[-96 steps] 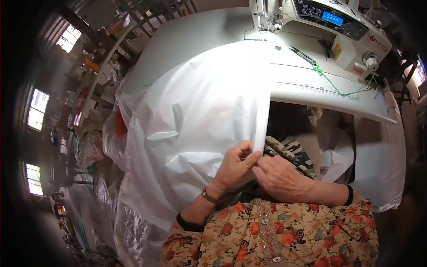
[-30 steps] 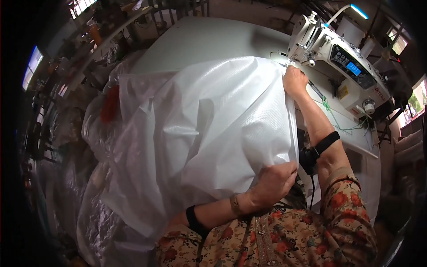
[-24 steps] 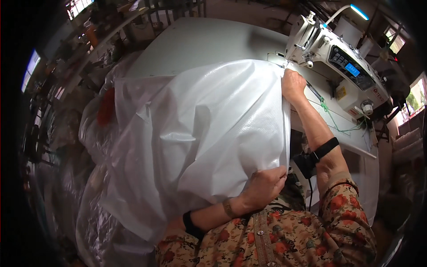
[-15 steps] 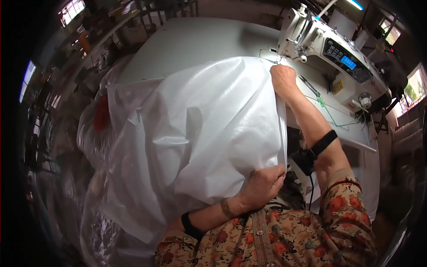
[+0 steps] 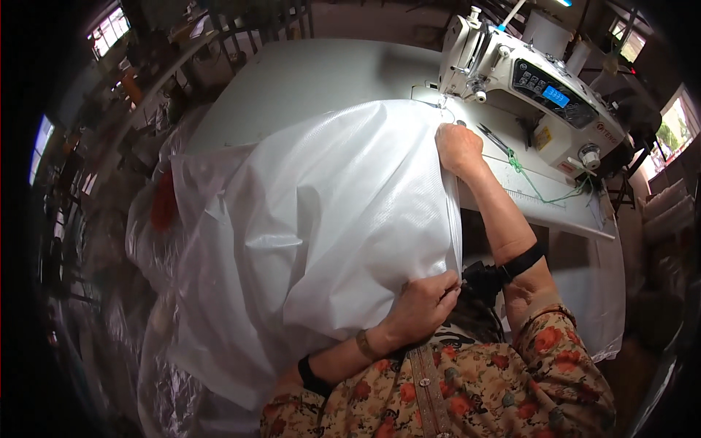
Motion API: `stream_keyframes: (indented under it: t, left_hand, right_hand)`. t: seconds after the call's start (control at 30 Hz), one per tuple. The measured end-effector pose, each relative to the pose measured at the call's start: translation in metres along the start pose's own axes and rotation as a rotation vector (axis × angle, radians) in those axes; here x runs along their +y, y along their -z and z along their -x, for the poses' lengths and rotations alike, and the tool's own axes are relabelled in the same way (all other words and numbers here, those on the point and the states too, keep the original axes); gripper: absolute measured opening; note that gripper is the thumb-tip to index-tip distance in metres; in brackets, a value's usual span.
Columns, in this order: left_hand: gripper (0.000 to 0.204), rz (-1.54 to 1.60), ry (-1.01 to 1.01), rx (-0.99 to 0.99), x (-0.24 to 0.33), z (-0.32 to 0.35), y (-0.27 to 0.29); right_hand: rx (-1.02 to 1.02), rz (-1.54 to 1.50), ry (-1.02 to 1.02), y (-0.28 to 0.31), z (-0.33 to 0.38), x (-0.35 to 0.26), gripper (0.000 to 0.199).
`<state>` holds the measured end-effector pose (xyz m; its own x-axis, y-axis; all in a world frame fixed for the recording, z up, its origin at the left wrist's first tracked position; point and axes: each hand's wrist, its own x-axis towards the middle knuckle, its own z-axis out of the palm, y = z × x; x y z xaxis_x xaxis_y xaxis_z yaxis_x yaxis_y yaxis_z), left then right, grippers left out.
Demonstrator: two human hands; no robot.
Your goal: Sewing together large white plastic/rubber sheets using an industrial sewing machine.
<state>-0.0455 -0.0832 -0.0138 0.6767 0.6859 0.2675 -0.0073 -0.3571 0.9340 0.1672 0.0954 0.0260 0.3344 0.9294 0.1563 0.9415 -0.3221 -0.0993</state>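
Observation:
A large sheet of shiny white woven plastic (image 5: 350, 212) spreads over the table and hangs down toward my lap. My right hand (image 5: 460, 148) is closed on its right edge, just in front of the needle area of a white sewing machine (image 5: 526, 80). Nearer my body, my left hand (image 5: 425, 306) pinches the same edge, with the fingers closed together. Between the two hands the edge runs fairly straight, and it looks layered or folded. The sheet's far corner lies close to the presser foot; whether it is under the foot I cannot tell.
On the pale tabletop (image 5: 292, 80), dark thread snips (image 5: 496, 140) lie right of my right hand, beside tangled green thread (image 5: 537, 182). Crumpled clear plastic (image 5: 157, 314) hangs at the left, near an orange-red thing (image 5: 162, 201). Thread cones (image 5: 548, 35) stand behind the machine.
My right hand has come slightly back toward me from the needle, still gripping the sheet's edge. My left hand stays pinched on the near edge. The whole view has shifted a little.

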Motion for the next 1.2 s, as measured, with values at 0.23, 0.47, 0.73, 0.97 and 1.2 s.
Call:
stream_keyframes:
  t: [0.23, 0.47, 0.73, 0.97, 1.2]
  left_hand:
    - [0.011, -0.033, -0.019, -0.018, 0.002, -0.002, 0.000]
    - [0.010, -0.158, -0.052, 0.000, 0.000, -0.008, -0.001]
    - [0.006, -0.308, -0.061, 0.106, -0.005, -0.009, 0.005]
    - [0.009, -0.261, -0.077, 0.106, 0.005, -0.007, 0.003]
    - [0.011, -0.331, -0.108, 0.028, -0.001, -0.007, 0.005]
  right_hand:
    - [-0.052, 0.252, 0.151, 0.009, 0.005, -0.009, 0.014]
    - [0.009, 0.237, 0.157, -0.003, -0.005, -0.004, 0.011]
    - [0.173, 0.022, 0.155, -0.016, -0.016, 0.010, 0.015]
    - [0.144, -0.142, 0.057, -0.012, 0.020, 0.007, 0.017]
    - [-0.059, -0.027, 0.093, 0.013, 0.074, -0.011, 0.015]
